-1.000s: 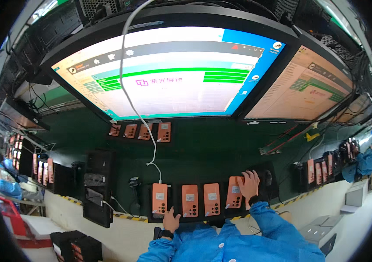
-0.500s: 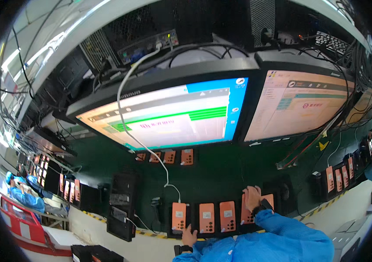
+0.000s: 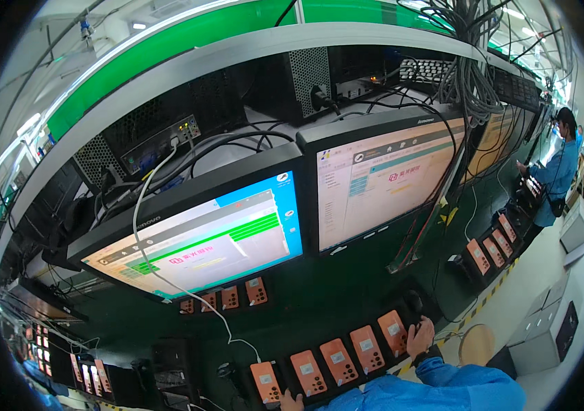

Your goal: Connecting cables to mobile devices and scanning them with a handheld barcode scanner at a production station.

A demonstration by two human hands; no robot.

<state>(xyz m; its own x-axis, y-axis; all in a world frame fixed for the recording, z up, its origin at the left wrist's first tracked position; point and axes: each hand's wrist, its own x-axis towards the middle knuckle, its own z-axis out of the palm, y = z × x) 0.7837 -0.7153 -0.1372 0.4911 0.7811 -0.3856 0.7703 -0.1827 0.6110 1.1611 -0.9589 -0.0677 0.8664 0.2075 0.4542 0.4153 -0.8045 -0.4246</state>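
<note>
Several orange phones with pale labels lie in a slanted row on black trays near my side of the bench. At the row's left end is a phone (image 3: pixel 265 382) with a white cable (image 3: pixel 244 341) running to its top end. My left hand (image 3: pixel 292 401), partly cut off by the lower edge, has its fingers apart at this phone's lower right corner. My right hand (image 3: pixel 421 338) is beside the right edge of the rightmost phone (image 3: pixel 392 332) in the row, fingers partly spread and apparently holding nothing. A black mouse (image 3: pixel 412 300) lies just beyond it.
Two monitors (image 3: pixel 199 240) (image 3: pixel 388 181) stand behind the phones, with cables hanging over them. More orange phones (image 3: pixel 256 291) lie below the left monitor. Further phones (image 3: pixel 490 252) are at the right. A person in blue (image 3: pixel 560 171) stands far right. A round stool (image 3: pixel 477 344) is near my right arm.
My view has swung to the right, bringing the standing person and stool in. My right hand has moved from over the row's right-hand phones to beside the last one. My left hand stays by the cabled phone.
</note>
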